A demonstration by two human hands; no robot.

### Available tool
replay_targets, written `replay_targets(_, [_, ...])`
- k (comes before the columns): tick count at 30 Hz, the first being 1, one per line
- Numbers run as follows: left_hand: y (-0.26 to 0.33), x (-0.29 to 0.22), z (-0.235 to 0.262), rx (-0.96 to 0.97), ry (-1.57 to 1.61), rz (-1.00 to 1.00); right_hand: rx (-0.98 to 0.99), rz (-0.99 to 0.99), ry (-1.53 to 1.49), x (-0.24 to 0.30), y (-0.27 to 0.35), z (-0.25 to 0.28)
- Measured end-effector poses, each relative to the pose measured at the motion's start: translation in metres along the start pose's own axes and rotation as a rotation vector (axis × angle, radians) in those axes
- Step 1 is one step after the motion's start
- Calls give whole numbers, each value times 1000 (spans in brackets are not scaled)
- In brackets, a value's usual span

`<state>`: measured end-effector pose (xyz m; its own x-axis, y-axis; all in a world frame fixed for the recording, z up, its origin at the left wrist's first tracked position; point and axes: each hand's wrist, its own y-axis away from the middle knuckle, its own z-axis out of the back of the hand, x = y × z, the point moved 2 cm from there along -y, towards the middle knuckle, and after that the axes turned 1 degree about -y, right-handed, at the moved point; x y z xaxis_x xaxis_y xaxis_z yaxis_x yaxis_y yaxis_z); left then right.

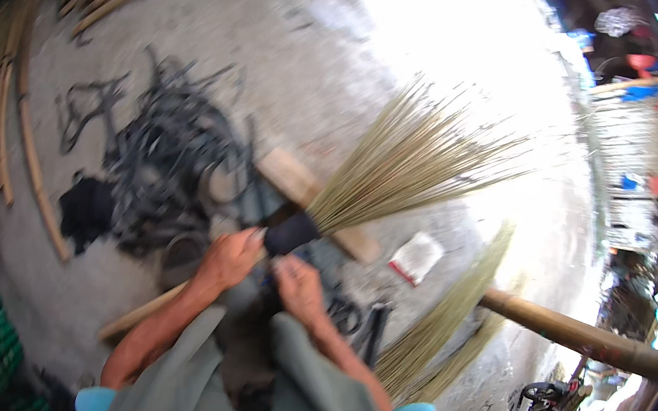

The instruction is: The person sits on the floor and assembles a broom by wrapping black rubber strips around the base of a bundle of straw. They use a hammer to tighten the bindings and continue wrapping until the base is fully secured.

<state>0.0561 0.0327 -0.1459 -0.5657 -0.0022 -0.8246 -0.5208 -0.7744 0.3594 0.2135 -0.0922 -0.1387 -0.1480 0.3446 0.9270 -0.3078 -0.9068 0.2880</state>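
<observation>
A broom with a wide fan of thin greenish-yellow bristles (412, 162) lies across in front of me, its tips pointing to the far right. Black wrapping (291, 234) binds its neck, and a pale stick handle (141, 316) slants back under my left forearm. My left hand (230, 257) is closed around the broom where handle and wrapping meet. Just below the wrapping, the fingers of my right hand (298, 286) are curled closed; what they pinch is hidden. Beneath the broom neck lies a wooden board (357, 243).
Tangled black strips (176, 150) are heaped left of the broom, beside a black cloth-like bundle (87, 207). Bamboo poles (38, 166) lie at the far left. Loose bristle bundles (447, 310) and a thick bamboo pole (569, 327) are on the right, near a white packet (418, 257).
</observation>
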Motion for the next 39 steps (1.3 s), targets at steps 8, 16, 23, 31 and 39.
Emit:
replay_targets(8, [17,-31,-7,-213,-234,-198,22,-64,4,-30,-4,-7])
replay_targets(16, [5,-19,7,-134,-70,-212,56,-71,51,-16,-3,-3])
replay_targets(23, [9,-17,-9,-216,-191,-211,41,-143,-30,-2,-8,4])
replay_targets(31, [7,-29,1,-47,-138,-80,72,-92,32,37,-3,17])
replay_targets(39, [5,-30,10,-181,-26,-308,70,-187,82,40,22,25])
